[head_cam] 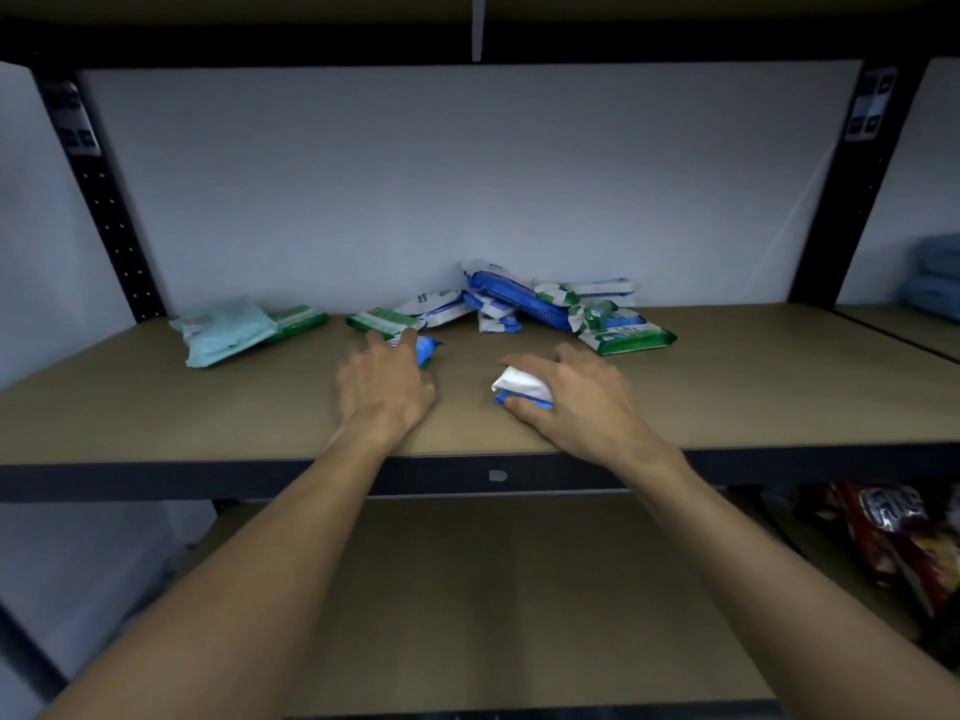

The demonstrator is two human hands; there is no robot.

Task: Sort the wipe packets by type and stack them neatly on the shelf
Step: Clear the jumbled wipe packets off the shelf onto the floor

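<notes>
Right hand (pixel 582 397) grips a white-and-blue wipe packet (pixel 522 384), left hand (pixel 384 387) covers a blue packet (pixel 428 349), grip unclear; stack matching types squarely

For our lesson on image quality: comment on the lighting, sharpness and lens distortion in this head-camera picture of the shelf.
Head view: dim, corners darkened; the back wall brightest; the wide lens splays the uprights; the packet pile is soft, its print unreadable; the white-and-blue packet nearer the camera is blurred too.
</notes>
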